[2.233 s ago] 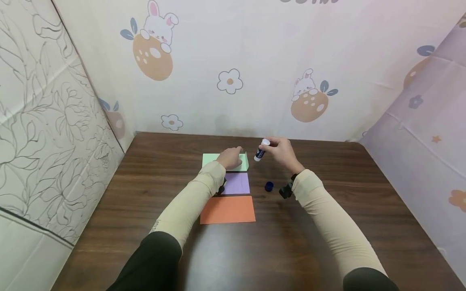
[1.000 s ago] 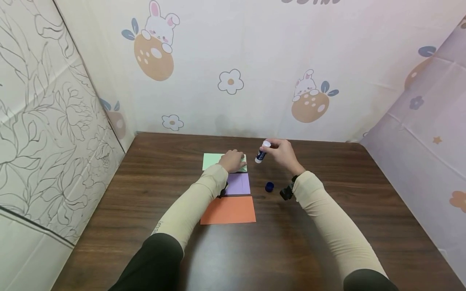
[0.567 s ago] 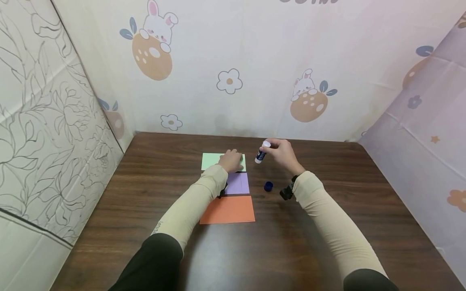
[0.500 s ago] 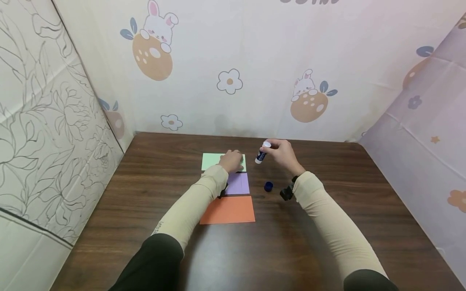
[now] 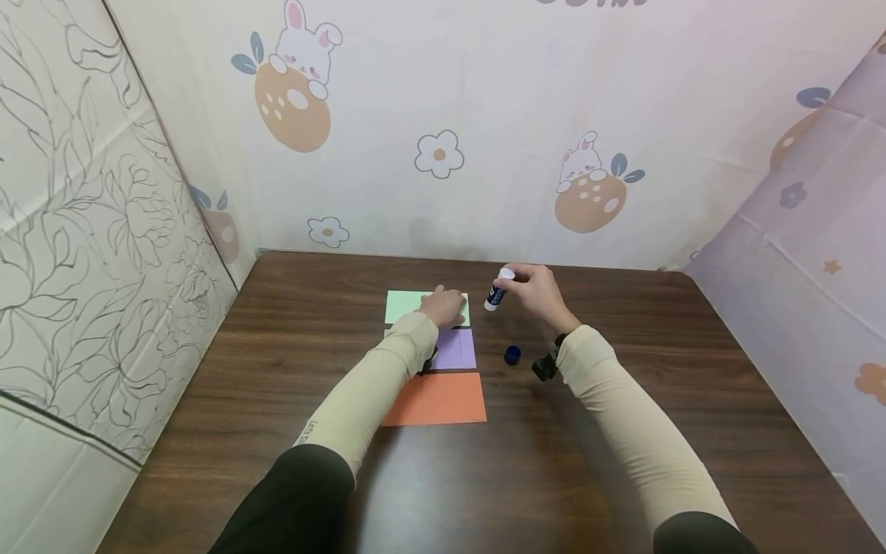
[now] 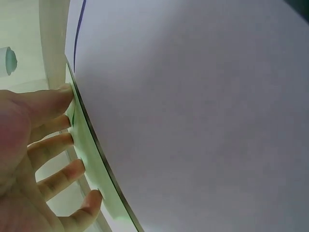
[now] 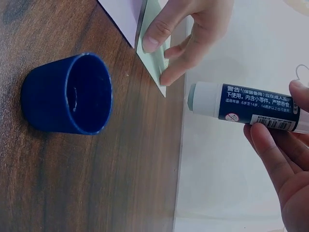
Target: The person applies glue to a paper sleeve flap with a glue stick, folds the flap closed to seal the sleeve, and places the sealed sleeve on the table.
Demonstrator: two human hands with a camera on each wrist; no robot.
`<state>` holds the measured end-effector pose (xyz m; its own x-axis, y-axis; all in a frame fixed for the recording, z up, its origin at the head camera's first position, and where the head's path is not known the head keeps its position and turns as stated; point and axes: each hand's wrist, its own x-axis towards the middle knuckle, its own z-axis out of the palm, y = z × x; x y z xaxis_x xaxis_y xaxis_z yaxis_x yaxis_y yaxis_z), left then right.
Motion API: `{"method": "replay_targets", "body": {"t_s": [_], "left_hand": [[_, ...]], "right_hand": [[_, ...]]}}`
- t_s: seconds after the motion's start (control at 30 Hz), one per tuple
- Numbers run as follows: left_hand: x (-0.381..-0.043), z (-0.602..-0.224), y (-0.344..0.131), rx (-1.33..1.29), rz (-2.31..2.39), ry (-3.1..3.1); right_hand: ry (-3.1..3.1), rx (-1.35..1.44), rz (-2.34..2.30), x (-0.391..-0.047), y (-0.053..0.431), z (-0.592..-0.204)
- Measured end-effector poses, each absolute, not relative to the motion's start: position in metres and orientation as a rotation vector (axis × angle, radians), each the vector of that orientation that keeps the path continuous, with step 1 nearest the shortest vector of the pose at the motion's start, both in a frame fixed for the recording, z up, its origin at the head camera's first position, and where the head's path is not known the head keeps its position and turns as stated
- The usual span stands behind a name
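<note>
Rm L of glue stick (image 5: 496,294); cap (image 5: 511,355) obstructs nearside.

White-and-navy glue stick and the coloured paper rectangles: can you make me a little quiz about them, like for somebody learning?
1. Which hand holds the white-and-navy cylindrical glue stick?
2. True or false: the round dark-blue plastic cap rests on the brown wood-grain table.
3. What is the left hand touching?
A. orange rectangular paper
B. pale-green rectangular paper
C. that cap

Key:
1. The right hand.
2. True.
3. B.
</note>
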<state>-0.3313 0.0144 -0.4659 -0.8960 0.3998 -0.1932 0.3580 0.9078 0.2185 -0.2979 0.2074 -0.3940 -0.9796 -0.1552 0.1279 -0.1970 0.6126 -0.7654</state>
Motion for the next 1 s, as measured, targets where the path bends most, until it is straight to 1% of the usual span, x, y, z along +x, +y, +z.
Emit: {"method": "replay_targets", "body": {"t_s": [0.17, 0.2, 0.33, 0.67, 1.0], "left_hand": [[-0.327, -0.461, 0.015, 0.622, 0.184, 2.806], [-0.321, -0.453, 0.015, 0.603, 0.189, 2.785], [-0.313, -0.447, 0.014, 0.601, 0.198, 2.823], [-0.309, -0.448, 0.015, 0.564, 0.351, 2.932], [-0.307, -0.450, 0.015, 0.581, 0.451, 2.964]], "right_hand": [[-2.769, 0.302, 1.337, -0.297, 0.207, -0.393], [-2.767, 0.306, 1.339, -0.297, 0.207, -0.394], [-2.765, 0.309, 1.350, -0.297, 0.207, -0.393], [-2.779, 0.290, 1.339, -0.294, 0.208, -0.392], [-2.746, 0.298, 1.359, -0.290, 0.209, -0.391]]}}
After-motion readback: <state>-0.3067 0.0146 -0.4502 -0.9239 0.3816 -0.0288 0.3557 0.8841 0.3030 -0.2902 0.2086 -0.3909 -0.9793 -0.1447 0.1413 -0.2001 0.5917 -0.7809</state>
